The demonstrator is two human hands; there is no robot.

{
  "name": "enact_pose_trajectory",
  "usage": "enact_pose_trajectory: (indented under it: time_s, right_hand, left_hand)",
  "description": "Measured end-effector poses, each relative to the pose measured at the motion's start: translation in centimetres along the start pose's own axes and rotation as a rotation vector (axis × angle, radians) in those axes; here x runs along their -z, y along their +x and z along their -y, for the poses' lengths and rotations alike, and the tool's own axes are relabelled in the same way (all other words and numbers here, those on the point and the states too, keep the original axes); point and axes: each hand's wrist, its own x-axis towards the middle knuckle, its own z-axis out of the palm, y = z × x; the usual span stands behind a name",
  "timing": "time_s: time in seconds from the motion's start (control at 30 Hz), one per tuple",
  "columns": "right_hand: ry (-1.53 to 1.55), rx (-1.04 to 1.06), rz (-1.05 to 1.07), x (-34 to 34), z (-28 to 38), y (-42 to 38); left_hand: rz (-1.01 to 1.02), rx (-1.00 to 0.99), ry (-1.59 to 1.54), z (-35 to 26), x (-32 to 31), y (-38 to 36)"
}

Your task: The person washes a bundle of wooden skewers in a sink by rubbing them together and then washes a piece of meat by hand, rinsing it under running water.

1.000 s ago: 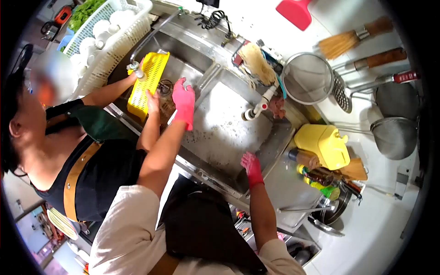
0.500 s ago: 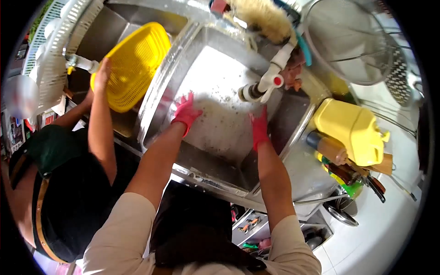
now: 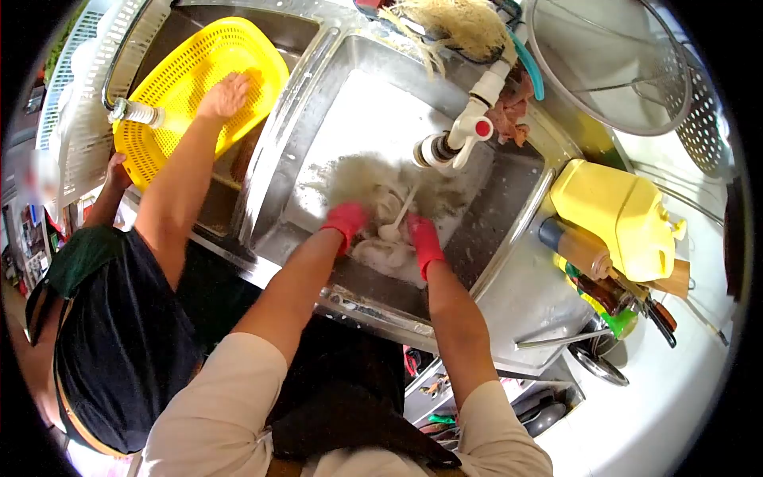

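Observation:
Both my hands wear pink-red gloves and are down in the water of a steel sink [image 3: 274, 187]. My left hand [image 3: 347, 221] lies beside several pale, rounded, soft-looking shapes [image 3: 381, 254], its fingers partly under the murky surface. On the other side of these shapes is my right hand [image 3: 423, 237], fingertips at their edge and partly hidden. A slim white streak with a round pale end [image 3: 389, 232] slants between my hands. I cannot tell whether either hand grips anything. The water around them is churned grey-brown. Above hangs a tap [image 3: 457, 143] with a red-centred knob.
At left a co-worker's hand [image 3: 225, 95] reaches into a yellow basket [image 3: 266, 60] over the neighbouring basin. A yellow jug [image 3: 612, 219], a bottle [image 3: 574, 245] and knives [image 3: 661, 318] stand at right. A large strainer [image 3: 608, 63] and a fibrous tan bundle [image 3: 457, 24] are behind the sink.
My hands have come closer together, and pale shapes now show between them in stirred-up water. The co-worker's hand has moved from the yellow basket's rim to its inside; the basket has shifted left.

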Motion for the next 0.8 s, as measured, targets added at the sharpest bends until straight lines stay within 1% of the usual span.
enact_pose_trajectory:
  time_s: [0.03, 0.07, 0.1, 0.13, 0.17, 0.2, 0.23, 0.27, 0.3, 0.33, 0.4, 0.43, 0.47, 0.5, 0.57, 0.6, 0.67, 0.7, 0.73, 0.77, 0.8]
  right_hand:
    - [0.158, 0.030, 0.016, 0.4, -1.5, 1.3]
    - [0.157, 0.033, 0.009, 0.9, -0.1, 0.5]
    - [0.194, 0.256, -0.165, 1.6, 2.8, -1.2]
    - [0.230, 0.483, -0.342, 2.7, 6.0, -2.9]
    - [0.229, 0.491, -0.351, 4.2, 9.0, -4.3]
    - [0.258, 0.394, -0.315, 5.6, 11.9, -5.9]
    - [0.287, 0.298, -0.279, 6.9, 14.4, -7.2]
    - [0.285, 0.305, -0.290, 8.1, 16.6, -8.3]
    - [0.273, 0.321, -0.402, 9.2, 18.8, -9.0]
    - [0.263, 0.335, -0.514, 10.1, 19.9, -8.8]
    - [0.361, 0.837, -0.769, 11.7, 22.6, -6.9]
    - [0.003, 0.849, -0.949, 13.1, 25.2, -7.9]
    - [-0.361, 0.841, -1.111, 14.4, 28.2, -9.3]
    - [-0.354, 0.847, -1.122, 14.9, 30.0, -9.1]
    - [-0.669, 0.441, -0.953, 14.8, 32.2, -8.9]
    - [-0.664, 0.445, -0.956, 14.4, 32.3, -9.1]
    - [-0.441, 0.362, -0.712, 13.1, 31.6, -9.3]
    - [-0.182, 0.502, -0.614, 11.7, 29.9, -10.5]
    - [0.078, 0.635, -0.502, 10.3, 27.8, -10.8]
    - [0.267, 0.762, -0.452, 8.8, 22.8, -5.5]
    - [0.451, 0.888, -0.382, 7.2, 18.0, -0.3]
  left_hand:
    - [0.001, -0.006, 0.002, -0.2, 1.6, -0.2]
    - [-0.139, -0.014, -0.058, 0.1, 3.2, -0.4]
    - [-0.280, -0.024, -0.121, 0.6, 4.2, -0.6]
    - [-0.285, -0.035, -0.122, 1.3, 4.4, -0.3]
    - [-0.564, -0.156, -0.101, 2.2, 3.9, 0.7]
    - [-0.841, -0.277, -0.080, 2.9, 3.7, 1.2]
    - [-0.844, -0.289, -0.085, 3.4, 3.6, 1.2]
    - [-0.638, -0.278, -0.028, 3.8, 3.5, 0.9]
    - [-0.435, -0.265, 0.032, 3.8, 3.5, 0.6]
    - [-0.440, -0.274, 0.032, 3.0, 3.9, 0.0]
    - [-0.231, -0.089, 0.032, 1.3, 4.4, -1.4]
    - [-0.125, 0.003, 0.034, 0.9, 4.2, -2.1]
    - [-0.394, -0.146, 0.138, 1.7, 2.4, -2.2]
    - [-0.405, -0.153, 0.141, 1.7, 1.4, -2.1]
    - [-0.996, -0.372, 0.298, 1.2, 0.1, -2.3]
    - [-1.003, -0.373, 0.301, 0.6, 0.4, -2.6]
    - [-0.746, -0.330, -0.014, -1.2, 0.9, -3.2]
    - [-0.756, -0.329, -0.019, -1.8, 0.6, -2.7]
    - [-0.546, -0.365, -0.596, -2.3, 0.0, -1.7]
    - [-0.291, -0.382, -1.157, -2.9, -0.5, -1.4]
    - [-0.359, -0.441, -1.257, -4.8, 0.6, -4.0]
